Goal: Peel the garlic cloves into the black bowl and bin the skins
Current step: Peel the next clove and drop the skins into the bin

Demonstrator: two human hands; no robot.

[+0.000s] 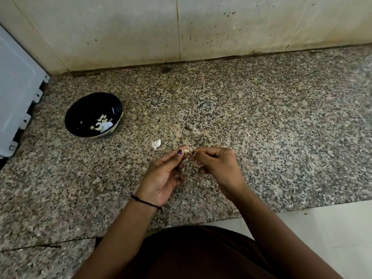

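**Head view: status**
- The left hand [165, 174] is pinching the garlic clove [186, 151] between thumb and fingertips. Grip is narrow, holding the clove.
- The right hand [217, 166] is pinching the clove's opposite end, where a thin wisp of skin is sticking up. Grip is narrow. Whether it has skin only or the clove tip too, cannot tell.
- Both hands are hovering just above the counter [261, 127], with the clove sitting between them.
- The black bowl [69, 113] is standing at rear left, well apart from the hands. It is holding several peeled cloves [102, 118] plus a larger pale piece, ID unclear.
- A pale scrap [156, 143] is lying on the counter between bowl and hands. It may be loose skin or an unpeeled clove.
- A white appliance [18, 87] is standing just left of the bowl. No bin is in view.

**Step in hand (est.): stripping skin off the clove**
1. Left hand: be holding the clove firm but w/o crushing, since a peeled clove is likely slick.
2. Right hand: be pulling the skin lengthwise, away from the left thumb, in one strip if poss.
3. Be rotating the clove to check for leftover film before moving to the bowl.
4. Be retaining the skin in the right hand; dry skin is light and prob. drifts if dropped.
5. Be collecting the scrap on the counter w/ the rest for binning.
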